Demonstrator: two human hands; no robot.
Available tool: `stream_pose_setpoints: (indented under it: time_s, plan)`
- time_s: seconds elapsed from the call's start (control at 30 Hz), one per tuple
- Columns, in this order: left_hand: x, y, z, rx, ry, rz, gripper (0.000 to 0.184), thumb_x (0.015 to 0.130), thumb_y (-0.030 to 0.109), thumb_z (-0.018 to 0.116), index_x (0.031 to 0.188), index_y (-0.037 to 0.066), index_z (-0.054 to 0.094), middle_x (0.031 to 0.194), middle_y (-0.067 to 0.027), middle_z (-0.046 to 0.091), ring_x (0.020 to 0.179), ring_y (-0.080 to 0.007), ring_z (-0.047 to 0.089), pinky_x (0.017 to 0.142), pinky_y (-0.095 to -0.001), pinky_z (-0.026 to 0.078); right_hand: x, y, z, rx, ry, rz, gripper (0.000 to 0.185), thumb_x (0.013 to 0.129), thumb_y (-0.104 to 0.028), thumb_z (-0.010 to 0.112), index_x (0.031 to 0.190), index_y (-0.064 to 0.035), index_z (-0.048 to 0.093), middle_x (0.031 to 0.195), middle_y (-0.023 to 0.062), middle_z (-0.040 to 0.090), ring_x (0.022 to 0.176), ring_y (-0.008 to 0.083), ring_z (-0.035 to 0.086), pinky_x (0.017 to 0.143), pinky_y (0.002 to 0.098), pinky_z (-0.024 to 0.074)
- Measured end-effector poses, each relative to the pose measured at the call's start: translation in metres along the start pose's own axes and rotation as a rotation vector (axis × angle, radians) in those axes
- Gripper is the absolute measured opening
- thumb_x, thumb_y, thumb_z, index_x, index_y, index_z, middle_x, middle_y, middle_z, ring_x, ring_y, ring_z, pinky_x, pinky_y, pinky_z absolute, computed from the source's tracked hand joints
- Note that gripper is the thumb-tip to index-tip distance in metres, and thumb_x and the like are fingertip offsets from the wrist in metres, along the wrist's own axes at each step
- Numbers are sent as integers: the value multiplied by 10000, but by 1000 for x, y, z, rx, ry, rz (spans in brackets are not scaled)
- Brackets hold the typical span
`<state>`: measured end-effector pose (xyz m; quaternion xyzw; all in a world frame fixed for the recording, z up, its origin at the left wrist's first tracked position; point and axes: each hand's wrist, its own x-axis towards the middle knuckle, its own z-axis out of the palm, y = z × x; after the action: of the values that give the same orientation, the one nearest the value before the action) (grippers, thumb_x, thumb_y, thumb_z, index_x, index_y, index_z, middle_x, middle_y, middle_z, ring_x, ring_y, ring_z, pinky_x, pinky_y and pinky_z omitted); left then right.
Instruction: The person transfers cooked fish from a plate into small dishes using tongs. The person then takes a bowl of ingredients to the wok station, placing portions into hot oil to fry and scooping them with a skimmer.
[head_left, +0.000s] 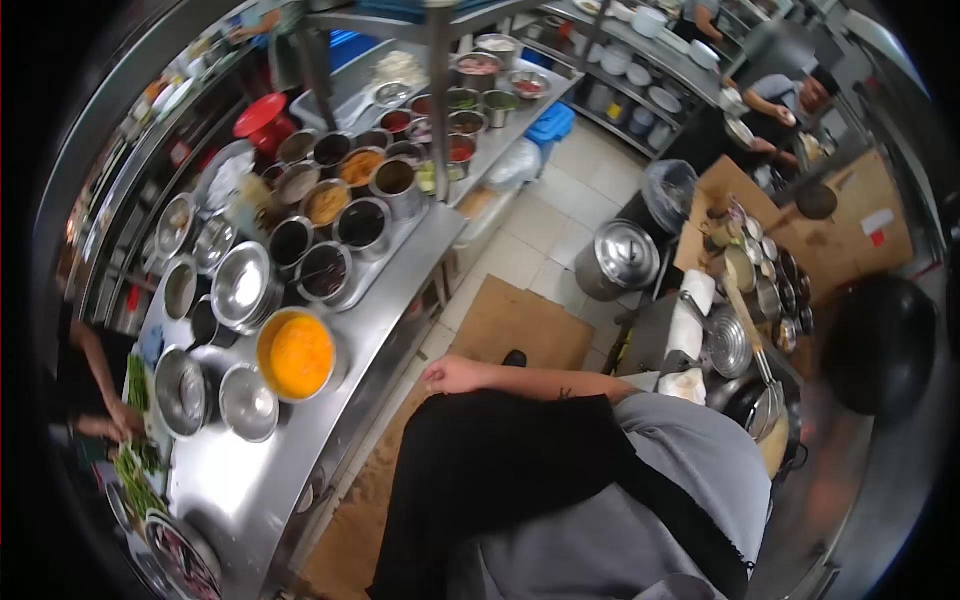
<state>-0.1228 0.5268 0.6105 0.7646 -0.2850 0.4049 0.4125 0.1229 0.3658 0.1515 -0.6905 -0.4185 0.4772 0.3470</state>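
Note:
My right hand (452, 375) hangs in front of my black apron, over the floor beside the steel counter (340, 400). Its fingers are curled in, and no object shows in them. The bare forearm runs right to a grey sleeve. On the counter, the nearest container is a steel pot (335, 365) of orange-yellow liquid (301, 356). Beside that pot stand an empty steel bowl (249, 402) and stacked steel bowls (241, 285). My left hand does not show.
Several pots of sauces and ingredients (327, 203) fill the counter's far part. A lidded pot (626, 254) stands on the floor, near a cardboard sheet (520, 320). Right: stove-side ladles, a wok (880, 345). Co-workers' hands (125, 420) handle greens at left; another person (800, 100) stands upper right.

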Motion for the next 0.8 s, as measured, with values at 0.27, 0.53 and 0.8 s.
stream_pose_setpoints:
  time_s: [0.27, 0.53, 0.8]
  plan:
    - [91, -94, 137, -235, -141, 139, 523, 936, 447, 502, 1088, -50, 549, 1059, -275, 575, 915, -343, 617, 804, -432, 529, -62, 67, -135, 180, 309, 99, 354, 869, -210, 675, 1146, 7, 646, 1000, 151, 712, 904, 225, 681, 805, 357, 541]
    - [163, -175, 218, -436, -208, 290, 438, 950, 384, 481, 1023, -43, 548, 993, -243, 573, 870, -305, 601, 775, -408, 519, -125, 96, -184, 321, 489, 165, 366, 872, -237, 682, 1137, 14, 651, 993, 161, 714, 907, 251, 687, 813, 361, 541]
    - [231, -265, 245, -646, -207, 571, 366, 965, 320, 460, 958, -35, 548, 926, -211, 571, 825, -266, 586, 747, -385, 509, -156, 136, -205, 347, 737, 233, 339, 889, -255, 680, 1116, -4, 664, 961, 110, 709, 832, 184, 664, 767, 325, 537]
